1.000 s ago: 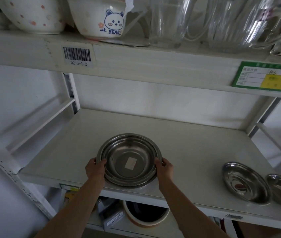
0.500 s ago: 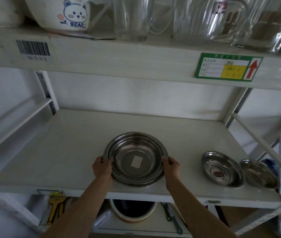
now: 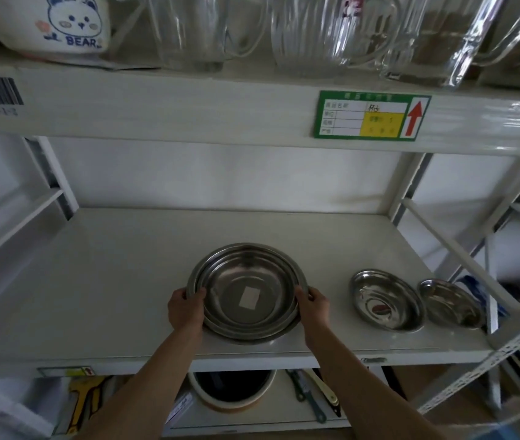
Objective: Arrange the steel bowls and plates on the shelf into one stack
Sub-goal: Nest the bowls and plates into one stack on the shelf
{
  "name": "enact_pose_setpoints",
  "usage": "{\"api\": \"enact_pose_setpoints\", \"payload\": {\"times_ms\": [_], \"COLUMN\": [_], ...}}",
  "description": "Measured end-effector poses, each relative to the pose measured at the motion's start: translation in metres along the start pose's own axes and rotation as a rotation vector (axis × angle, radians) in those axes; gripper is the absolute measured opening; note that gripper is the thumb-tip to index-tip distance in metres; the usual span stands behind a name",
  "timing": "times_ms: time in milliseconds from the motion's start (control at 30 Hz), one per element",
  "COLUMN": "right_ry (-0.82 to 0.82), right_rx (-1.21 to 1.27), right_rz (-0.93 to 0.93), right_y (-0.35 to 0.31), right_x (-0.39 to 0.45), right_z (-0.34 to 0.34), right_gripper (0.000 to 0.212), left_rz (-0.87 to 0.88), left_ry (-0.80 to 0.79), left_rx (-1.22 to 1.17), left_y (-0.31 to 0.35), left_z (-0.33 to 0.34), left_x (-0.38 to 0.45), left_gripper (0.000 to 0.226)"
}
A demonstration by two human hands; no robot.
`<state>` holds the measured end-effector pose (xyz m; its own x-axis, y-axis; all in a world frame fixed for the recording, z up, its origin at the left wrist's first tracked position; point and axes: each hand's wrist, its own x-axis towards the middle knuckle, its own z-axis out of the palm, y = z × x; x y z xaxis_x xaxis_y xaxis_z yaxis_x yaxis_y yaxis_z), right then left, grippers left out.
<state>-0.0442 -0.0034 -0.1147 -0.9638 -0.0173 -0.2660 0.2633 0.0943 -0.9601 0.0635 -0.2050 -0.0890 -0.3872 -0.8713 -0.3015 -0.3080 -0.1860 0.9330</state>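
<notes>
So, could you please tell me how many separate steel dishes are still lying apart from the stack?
2: a larger small plate right of the held stack, and a smaller one beyond it near the shelf's right end. None seem hidden.

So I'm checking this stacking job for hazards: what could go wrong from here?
The large round steel bowls, nested and gripped by the left hand and right hand, sit near the white shelf's front edge and could slip off. The two small steel plates lie close together and could knock each other when picked up.
</notes>
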Motion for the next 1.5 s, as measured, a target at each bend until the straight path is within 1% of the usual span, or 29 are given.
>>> {"api": "enact_pose_setpoints", "payload": {"times_ms": [100, 167, 200, 267, 300, 400, 467, 533, 600, 700, 733, 800, 833, 867, 967, 1067, 1167, 1200, 1300, 1333, 1433, 1500], "right_ry": [0.023, 0.106, 0.148, 0.201, 0.221, 0.301, 0.349, 0.405, 0.482, 0.568, 0.586, 0.621, 0.638, 0.649, 0.707, 0.762, 0.694, 0.659, 0.59, 0.571, 0.584, 0.561], "right_rx": [-0.033, -0.094, -0.13, -0.171, -0.181, -0.207, -0.182, -0.149, -0.152, -0.103, -0.076, -0.024, 0.003, 0.027, 0.051, 0.053, 0.047, 0.066, 0.068, 0.052, 0.057, 0.048], "right_rz": [0.022, 0.008, -0.006, -0.03, -0.044, -0.064, -0.073, -0.089, -0.092, -0.083, -0.064, -0.008, 0.018, 0.035, 0.081, 0.194, 0.288, 0.305, 0.305, 0.312, 0.34, 0.336], "right_y": [0.002, 0.002, 0.001, -0.003, -0.006, -0.017, -0.027, -0.038, -0.048, -0.05, -0.049, -0.04, -0.037, -0.033, -0.028, -0.023, -0.004, 0.006, 0.04, 0.042, 0.048, 0.031], "right_x": [0.004, 0.007, 0.006, 0.006, 0.007, 0.012, 0.015, 0.018, 0.02, 0.027, 0.029, 0.037, 0.038, 0.039, 0.041, 0.049, 0.073, 0.085, 0.124, 0.126, 0.135, 0.121], "right_z": [-0.005, -0.015, -0.022, -0.036, -0.043, -0.062, -0.074, -0.09, -0.111, -0.151, -0.166, -0.194, -0.206, -0.217, -0.244, -0.262, -0.278, -0.285, -0.304, -0.306, -0.313, -0.307], "right_gripper": [0.029, 0.034, 0.033, 0.024, 0.022, 0.029, 0.03, 0.031, 0.028, 0.028, 0.028, 0.026, 0.027, 0.028, 0.04, 0.053, 0.062, 0.063, 0.06, 0.061, 0.066, 0.06], "left_rz": [0.08, 0.181, 0.236, 0.337, 0.374, 0.467, 0.481, 0.461, 0.402, 0.208, 0.175, 0.146, 0.128, 0.111, 0.098, 0.06, -0.047, -0.09, -0.236, -0.259, -0.28, -0.271], "left_ry": [0.084, 0.139, 0.155, 0.158, 0.135, 0.009, -0.11, -0.26, -0.39, -0.552, -0.581, -0.613, -0.613, -0.606, -0.553, -0.512, -0.54, -0.544, -0.581, -0.596, -0.587, -0.564], "left_rx": [0.099, 0.112, 0.091, 0.028, 0.002, -0.101, -0.164, -0.166, -0.116, -0.086, -0.055, 0.062, 0.115, 0.152, 0.232, 0.309, 0.29, 0.288, 0.163, 0.137, 0.094, 0.077], "left_y": [0.007, 0.015, 0.02, 0.031, 0.035, 0.047, 0.05, 0.048, 0.042, 0.027, 0.02, 0.003, -0.004, -0.01, -0.014, -0.015, -0.022, -0.028, -0.037, -0.035, -0.036, -0.035], "left_z": [0.002, 0.008, 0.012, 0.021, 0.027, 0.055, 0.077, 0.101, 0.126, 0.16, 0.171, 0.193, 0.201, 0.21, 0.223, 0.234, 0.252, 0.258, 0.267, 0.266, 0.268, 0.269], "left_x": [0.001, -0.002, -0.005, -0.012, -0.018, -0.043, -0.062, -0.085, -0.107, -0.134, -0.14, -0.142, -0.143, -0.144, -0.157, -0.166, -0.167, -0.164, -0.168, -0.175, -0.183, -0.184], "left_gripper": [0.05, 0.048, 0.046, 0.041, 0.039, 0.032, 0.025, 0.018, 0.006, 0.008, 0.008, 0.029, 0.038, 0.042, 0.044, 0.053, 0.074, 0.076, 0.05, 0.047, 0.041, 0.031]}}
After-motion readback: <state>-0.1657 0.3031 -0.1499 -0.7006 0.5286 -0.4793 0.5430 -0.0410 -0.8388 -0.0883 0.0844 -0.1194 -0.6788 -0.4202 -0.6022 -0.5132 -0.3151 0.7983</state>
